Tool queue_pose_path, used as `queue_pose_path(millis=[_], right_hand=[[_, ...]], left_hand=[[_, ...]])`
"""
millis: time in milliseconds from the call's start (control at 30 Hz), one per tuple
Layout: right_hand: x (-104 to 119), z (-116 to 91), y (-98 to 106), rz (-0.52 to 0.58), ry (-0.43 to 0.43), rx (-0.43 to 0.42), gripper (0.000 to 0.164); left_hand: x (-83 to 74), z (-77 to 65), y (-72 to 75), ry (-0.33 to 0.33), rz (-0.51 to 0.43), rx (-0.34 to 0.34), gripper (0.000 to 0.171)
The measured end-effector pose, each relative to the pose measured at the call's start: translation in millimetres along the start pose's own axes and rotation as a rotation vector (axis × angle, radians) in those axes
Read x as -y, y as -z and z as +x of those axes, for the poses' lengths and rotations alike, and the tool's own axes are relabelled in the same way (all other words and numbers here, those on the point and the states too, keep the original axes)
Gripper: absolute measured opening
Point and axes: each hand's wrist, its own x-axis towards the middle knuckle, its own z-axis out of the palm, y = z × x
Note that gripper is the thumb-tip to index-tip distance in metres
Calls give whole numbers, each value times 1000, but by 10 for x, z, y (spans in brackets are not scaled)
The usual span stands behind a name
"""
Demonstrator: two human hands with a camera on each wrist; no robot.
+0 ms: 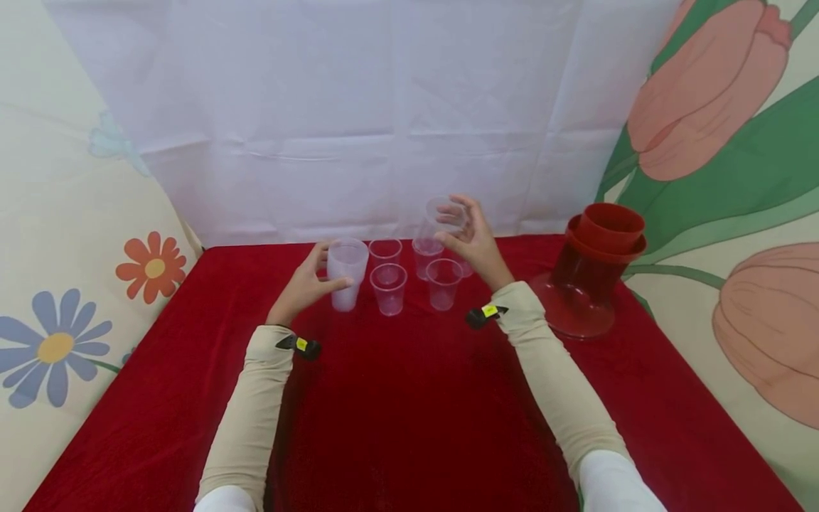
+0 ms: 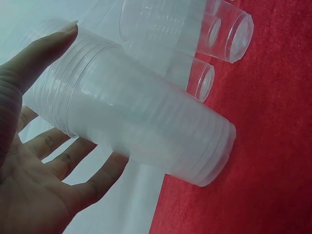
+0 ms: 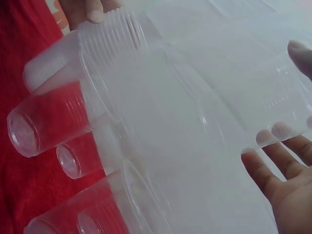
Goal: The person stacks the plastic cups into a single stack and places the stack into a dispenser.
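Observation:
My left hand (image 1: 311,284) grips a stack of nested clear plastic cups (image 1: 347,274), thumb on one side and fingers round the other. The stack stands upright at the left end of the cups; its layered rims show in the left wrist view. My right hand (image 1: 473,238) holds a single clear cup (image 3: 278,97) between thumb and fingertips, raised over the back cups. Close to the hands, one clear cup (image 1: 389,290) and another cup (image 1: 443,286) stand upright in front. Behind them are a back cup (image 1: 385,249) and others, partly hidden by the right hand.
A red flared-base stand (image 1: 591,277) with red cup-like pieces on top is at the right of the red-covered table (image 1: 409,412). A white cloth (image 1: 384,121) hangs behind, and flowered cloths are at both sides.

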Motion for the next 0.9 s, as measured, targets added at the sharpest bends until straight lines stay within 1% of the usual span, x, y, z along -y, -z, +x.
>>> queue_pose_path(millis=[67, 167, 333, 567, 767, 900], right_hand=[[-9, 8, -11, 4, 0, 9, 69], [-22, 14, -31, 9, -7, 21, 70], [11, 33, -98, 7, -22, 37, 71], [230, 46, -250, -5, -30, 50, 71], [224, 40, -295, 6, -32, 56, 71], [109, 65, -276, 0, -32, 61, 72]], left_hand=[[96, 33, 1, 2, -3, -5, 79], [130, 38, 5, 2, -2, -4, 79], [126, 35, 15, -5, 8, -6, 78], [125, 48, 30, -14, 15, -11, 78], [127, 37, 14, -4, 32, -1, 79], [127, 53, 2, -20, 39, -6, 79]])
